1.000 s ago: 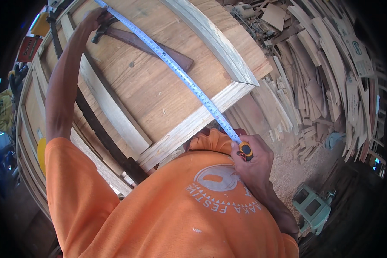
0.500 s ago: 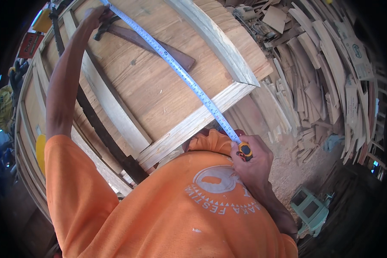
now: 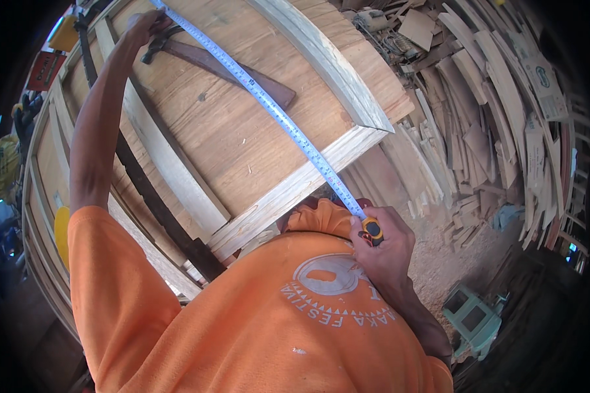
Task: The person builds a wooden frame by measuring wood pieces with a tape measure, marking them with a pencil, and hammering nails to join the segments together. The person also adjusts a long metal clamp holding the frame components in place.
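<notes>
My right hand (image 3: 388,239) is closed around the yellow-and-black case of a tape measure (image 3: 372,230), close to my orange shirt. Its pale blade (image 3: 269,103) runs out diagonally to the far left, across a wooden frame (image 3: 301,191) with a plywood panel (image 3: 242,147). At the far end my left hand (image 3: 147,27) is closed with its fingers at the blade's edge; its fingertips are partly hidden. A hammer (image 3: 226,69) with a broad wooden handle lies on the panel, partly beneath the blade, its dark head beside my left hand.
Stacked wood offcuts (image 3: 465,111) fill the right side. A pale green machine (image 3: 472,314) stands on the sawdust-covered floor at lower right. Along the left, a dark bar (image 3: 141,180) crosses beside wooden slats (image 3: 170,157). A red box (image 3: 46,71) sits at far left.
Almost nothing differs. The blade and my right hand have shifted very slightly, while both hands keep their places at either end of the tape.
</notes>
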Available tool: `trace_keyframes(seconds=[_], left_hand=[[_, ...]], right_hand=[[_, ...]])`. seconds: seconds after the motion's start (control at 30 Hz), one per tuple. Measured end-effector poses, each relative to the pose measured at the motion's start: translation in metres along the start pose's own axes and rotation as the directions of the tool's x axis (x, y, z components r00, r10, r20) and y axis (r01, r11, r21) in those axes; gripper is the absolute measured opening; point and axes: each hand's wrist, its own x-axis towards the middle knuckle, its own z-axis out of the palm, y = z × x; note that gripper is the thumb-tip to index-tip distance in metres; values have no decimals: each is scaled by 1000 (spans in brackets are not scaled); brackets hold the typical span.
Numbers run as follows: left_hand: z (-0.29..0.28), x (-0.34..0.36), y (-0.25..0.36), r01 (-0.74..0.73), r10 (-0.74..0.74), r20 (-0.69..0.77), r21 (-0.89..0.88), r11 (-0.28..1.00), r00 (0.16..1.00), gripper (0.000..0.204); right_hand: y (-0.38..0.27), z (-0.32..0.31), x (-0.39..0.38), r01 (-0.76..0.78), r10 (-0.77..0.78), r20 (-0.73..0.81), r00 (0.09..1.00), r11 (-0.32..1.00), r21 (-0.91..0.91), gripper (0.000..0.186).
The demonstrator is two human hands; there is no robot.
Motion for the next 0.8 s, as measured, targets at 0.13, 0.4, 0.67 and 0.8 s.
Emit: trace_keyframes(seconds=[0.13,0.4,0.67,0.8], left_hand=[[0,4,-1,19,-19,4,-4,1000,1000,26],[0,-1,0,-27,27,5,10,1000,1000,24],[-1,-2,0,7,-8,15,33,999,1000,23],[-1,-2,-1,-7,7,10,56,998,1000,23]], right_hand=[[0,1,0,88,-89,-43,995,996,-25,21],[-2,-1,1,20,-20,-9,1000,999,-25,19],[0,-1,1,26,-26,-6,1000,999,-21,19],[1,-1,1,21,-21,5,1000,1000,-10,18]])
